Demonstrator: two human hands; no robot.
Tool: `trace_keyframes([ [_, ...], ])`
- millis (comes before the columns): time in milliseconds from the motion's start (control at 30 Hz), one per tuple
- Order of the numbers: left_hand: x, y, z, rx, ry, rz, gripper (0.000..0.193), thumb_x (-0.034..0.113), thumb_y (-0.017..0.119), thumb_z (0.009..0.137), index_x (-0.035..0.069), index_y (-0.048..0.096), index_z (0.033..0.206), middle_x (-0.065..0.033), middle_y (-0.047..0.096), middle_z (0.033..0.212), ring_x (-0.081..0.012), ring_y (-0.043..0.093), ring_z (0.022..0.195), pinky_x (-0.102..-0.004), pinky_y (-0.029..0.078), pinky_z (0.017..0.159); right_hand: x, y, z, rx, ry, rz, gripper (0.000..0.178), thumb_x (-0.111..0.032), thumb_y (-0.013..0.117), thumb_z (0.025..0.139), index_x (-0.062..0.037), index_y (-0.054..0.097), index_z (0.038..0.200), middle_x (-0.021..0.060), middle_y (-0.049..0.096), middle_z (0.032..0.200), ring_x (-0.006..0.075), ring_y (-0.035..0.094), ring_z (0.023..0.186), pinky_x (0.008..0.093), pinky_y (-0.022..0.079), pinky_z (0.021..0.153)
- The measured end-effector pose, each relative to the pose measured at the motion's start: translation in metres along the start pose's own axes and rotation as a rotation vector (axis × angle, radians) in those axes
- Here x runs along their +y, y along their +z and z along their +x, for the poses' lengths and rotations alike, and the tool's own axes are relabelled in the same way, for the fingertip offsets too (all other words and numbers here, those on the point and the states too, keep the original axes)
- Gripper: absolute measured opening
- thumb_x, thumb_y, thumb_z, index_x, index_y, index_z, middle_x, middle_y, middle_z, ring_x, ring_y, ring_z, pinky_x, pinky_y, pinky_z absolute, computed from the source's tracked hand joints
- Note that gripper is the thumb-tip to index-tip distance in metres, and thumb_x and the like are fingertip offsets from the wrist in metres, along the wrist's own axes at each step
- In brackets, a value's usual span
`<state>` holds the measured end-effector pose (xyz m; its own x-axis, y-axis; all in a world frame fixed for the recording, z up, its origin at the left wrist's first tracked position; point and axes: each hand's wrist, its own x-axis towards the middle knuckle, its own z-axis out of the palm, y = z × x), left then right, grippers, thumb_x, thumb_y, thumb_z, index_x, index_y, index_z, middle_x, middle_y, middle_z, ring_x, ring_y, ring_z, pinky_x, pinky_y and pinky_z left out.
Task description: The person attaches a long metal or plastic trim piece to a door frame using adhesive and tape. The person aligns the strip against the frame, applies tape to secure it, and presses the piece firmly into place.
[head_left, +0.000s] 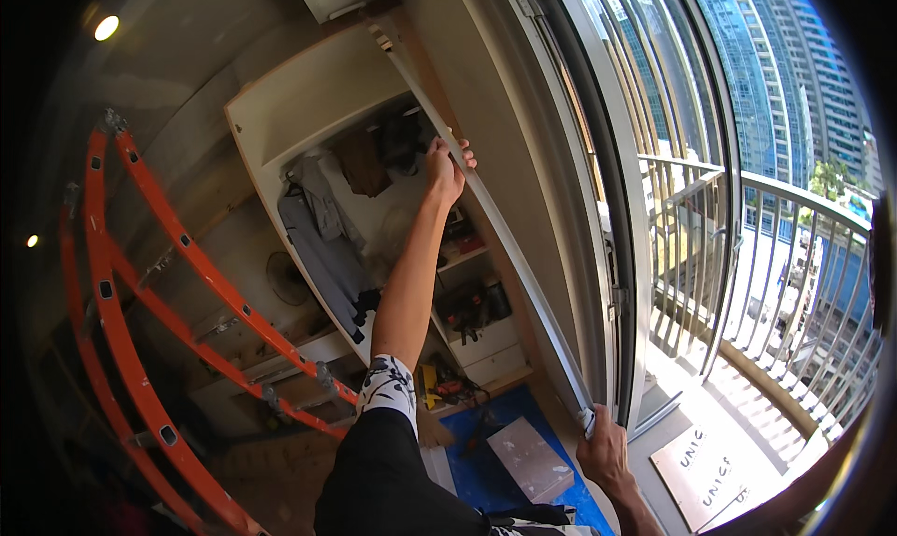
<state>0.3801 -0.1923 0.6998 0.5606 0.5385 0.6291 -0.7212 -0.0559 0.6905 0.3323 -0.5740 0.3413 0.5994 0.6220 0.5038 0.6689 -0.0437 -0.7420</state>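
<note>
Here the right hand (607, 450), low centre-right, and left hand (447, 170), upper centre, both clamp a long pale strip (525, 289) aslant mid-frame, orange ladder (120, 345) crowding the left, wardrobe (327, 92) behind, sunlit balcony floor (743, 407) edged by railing (809, 200) at right.

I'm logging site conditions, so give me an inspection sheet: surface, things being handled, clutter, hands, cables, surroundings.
Surface: blue sheet on the floor, with a stained pale box on it.
Things handled: long pale strip, slanting before the open wardrobe; possibly a panel's edge.
Clutter: yellow tool near the wardrobe's base, partly obscured.
Left hand: grips the strip's upper part.
Right hand: grips its lower end.
Cables: nothing seen clearly.
Surroundings: orange ladder at left, grey clothes hanging inside the wardrobe, balcony railing at right.
</note>
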Motion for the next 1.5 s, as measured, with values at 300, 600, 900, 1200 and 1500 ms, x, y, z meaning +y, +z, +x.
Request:
trace_keyframes([
  [300,-0.025,0.003,0.014,0.165,0.08,0.05,0.02,0.023,0.02,0.105,0.01,0.032,0.095,-0.0044,0.042,0.078,-0.0098,0.03,0.051,-0.0239,0.026,0.045,-0.017,-0.016,0.042,-0.124,0.029,0.047,0.028,-0.022,0.051,0.091,0.0055,0.051,0.086,0.0303,0.056,0.087,0.0469,0.057,0.084,0.0522,0.043,0.076],
  [600,-0.034,0.007,0.023,0.151,0.117,0.021,0.022,0.022,0.021,0.105,0.011,0.028,0.088,-0.0047,0.042,0.077,-0.0098,0.027,0.05,-0.0246,0.023,0.044,-0.022,-0.007,0.061,0.08,0.109,0.169,0.032,-0.02,0.066,0.077,0.0066,0.053,0.089,0.0302,0.057,0.08,0.0452,0.059,0.075,0.0502,0.047,0.07],
  [900,-0.038,0.009,0.026,0.184,0.102,0.035,0.021,0.021,0.021,0.104,0.012,0.029,0.087,-0.0041,0.041,0.075,-0.0097,0.027,0.05,-0.0254,0.022,0.044,0.005,-0.002,0.059,0.183,-0.14,0.001,0.028,-0.019,0.064,0.082,0.0047,0.051,0.087,0.0254,0.052,0.083,0.0437,0.057,0.074,0.0496,0.048,0.068],
  [1200,-0.019,0.029,0.013,0.14,0.141,0.074,0.019,0.019,0.021,0.103,0.012,0.029,0.087,-0.0034,0.041,0.075,-0.0093,0.026,0.05,-0.0243,0.022,0.044,0.005,-0.008,0.045,-0.007,0.035,0.093,0.023,-0.022,0.057,0.093,-0.0011,0.049,0.099,0.0261,0.06,0.064,0.0459,0.061,0.061,0.0509,0.046,0.055],
  [1500,-0.004,0.117,-0.108,0.111,0.124,0.16,0.022,0.021,0.024,0.105,0.009,0.043,0.108,-0.0026,0.043,0.078,-0.0073,0.028,0.051,-0.0213,0.027,0.044,0.035,-0.043,-0.06,-0.047,-0.017,0.237,0.058,-0.013,0.059,0.089,-0.0047,0.036,0.142,0.0279,0.064,0.075,0.042,0.064,0.061,0.047,0.05,0.055],
])
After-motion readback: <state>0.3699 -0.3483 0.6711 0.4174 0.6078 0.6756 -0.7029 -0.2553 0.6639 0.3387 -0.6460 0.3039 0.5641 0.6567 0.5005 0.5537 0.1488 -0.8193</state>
